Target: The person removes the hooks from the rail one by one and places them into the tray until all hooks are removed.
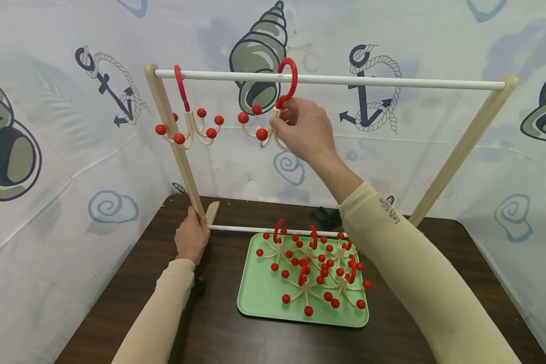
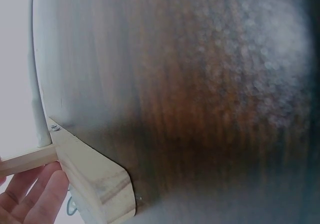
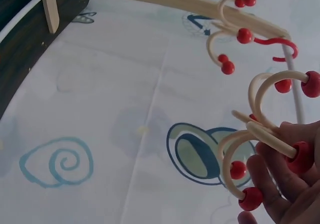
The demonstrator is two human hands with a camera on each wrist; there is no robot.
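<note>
My right hand (image 1: 307,129) is raised at the white top rod (image 1: 391,82) of a wooden frame. Its fingers pinch the stem of a hanger (image 1: 293,76) with a red hook and curved beige arms tipped with red balls. The hook loops over the rod. In the right wrist view, the hanger's arms (image 3: 272,140) fan out beside the fingers. Low on the frame's left wooden post (image 1: 186,174), my left hand (image 1: 192,237) grips the wood near its foot. The left wrist view shows the fingers (image 2: 47,199) curled round the post, beside the foot piece (image 2: 95,176).
Another such hanger (image 1: 182,91) hangs near the rod's left end. A green tray (image 1: 259,296) on the dark wooden table (image 1: 209,313) holds several more, crowded together, behind which runs a white lower rod (image 1: 236,229). The frame's right post (image 1: 464,149) slants down behind my right sleeve.
</note>
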